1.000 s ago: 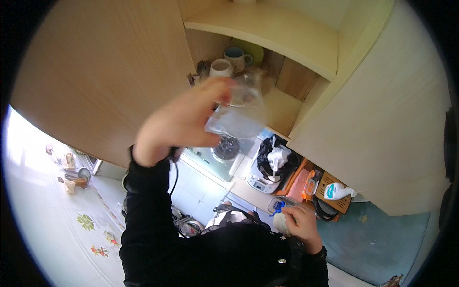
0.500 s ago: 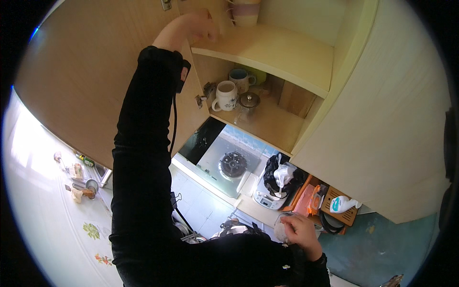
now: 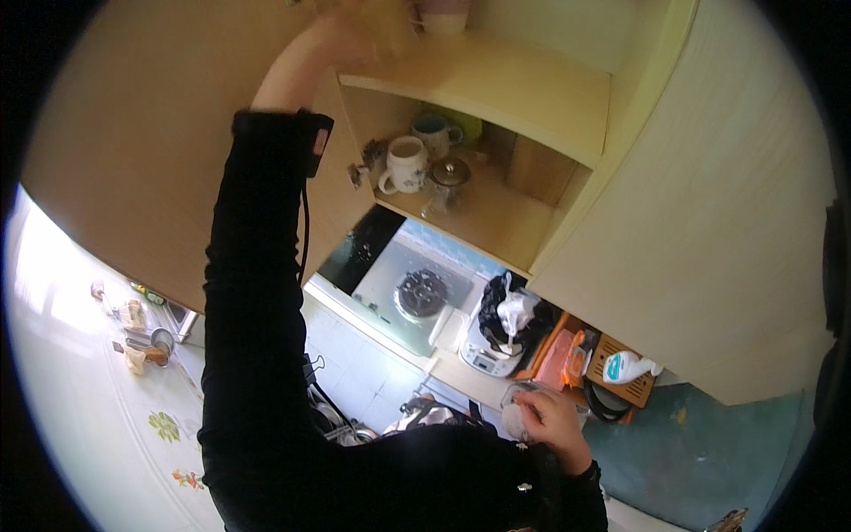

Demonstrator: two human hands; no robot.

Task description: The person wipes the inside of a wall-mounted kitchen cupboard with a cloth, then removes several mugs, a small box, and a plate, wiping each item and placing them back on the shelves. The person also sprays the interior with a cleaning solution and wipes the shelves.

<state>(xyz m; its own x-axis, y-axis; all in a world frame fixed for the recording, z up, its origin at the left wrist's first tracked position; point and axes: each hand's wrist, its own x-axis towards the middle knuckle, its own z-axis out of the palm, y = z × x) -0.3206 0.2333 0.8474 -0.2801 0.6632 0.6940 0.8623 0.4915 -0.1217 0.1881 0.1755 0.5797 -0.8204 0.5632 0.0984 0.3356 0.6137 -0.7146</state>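
Observation:
My left hand [image 3: 347, 34] reaches up to the upper shelf [image 3: 496, 89] of an open wall cabinet. Motion smears its fingers, so their grip cannot be read. Just right of it stands a pale cup with a purplish band [image 3: 441, 16], cut off by the picture's top. My right hand [image 3: 551, 421] is low at the right, its fingers curled around a greyish thing with a clear, glass-like rim [image 3: 514, 410] whose kind I cannot make out. On the lower shelf are a white patterned mug [image 3: 407, 166], a blue-grey mug [image 3: 433, 133] and a lidded glass jar [image 3: 448, 177].
The cabinet door [image 3: 133, 151] stands open at left; a second door panel [image 3: 709, 222] is at right. Below are a gas burner [image 3: 420, 293], a white scale [image 3: 489, 356] with a black bag [image 3: 496, 310], an orange rack [image 3: 557, 341] and a white spray bottle [image 3: 628, 367].
My left hand has shifted slightly up and left and is more blurred. The view has moved a little; my right hand keeps about the same place and curl.

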